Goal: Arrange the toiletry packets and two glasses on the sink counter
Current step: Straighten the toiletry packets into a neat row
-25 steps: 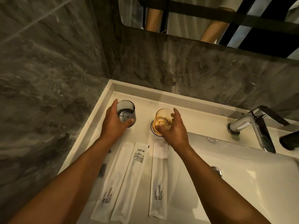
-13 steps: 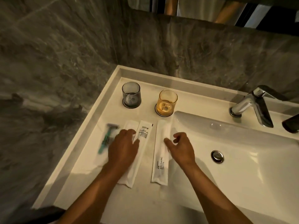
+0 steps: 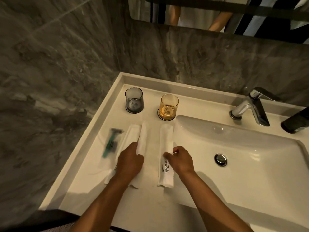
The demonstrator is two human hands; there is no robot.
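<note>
Grey marble walls (image 3: 58, 67) close in the far and left sides, with a mirror (image 3: 217, 12) at the far top edge. Below them a white worktop (image 3: 93, 190) runs along the left of a sunken white basin (image 3: 250, 173), which has a round metal drain (image 3: 220, 159) in its floor. A chrome tap (image 3: 250, 106) stands at the far right, and just right of it a dark object (image 3: 296, 121) juts in from the frame edge; what it is cannot be told.

Two bare forearms reach in from the near edge. The left hand (image 3: 130, 160) lies over two overlapping white packets (image 3: 133, 138), its fingers curled onto the edge of the upper one, which looks slightly raised and blurred. The right hand (image 3: 180, 159) sits at the right edge of a third white packet (image 3: 166, 143) printed "BRUSHING TEETH", fingers narrow and pinching its side near the middle. This packet lies lengthwise, near to far, between the other packets and the basin rim.

Left of the packets, well clear of both hands, a green razor in a clear wrapper (image 3: 111, 143) lies on the worktop, blurred.

At the far end of the worktop two glasses stand upright, each on a dark round coaster: a grey glass (image 3: 134, 100) on the left and an amber glass (image 3: 169, 106) to its right, apart from each other and just beyond the far ends of the packets.
</note>
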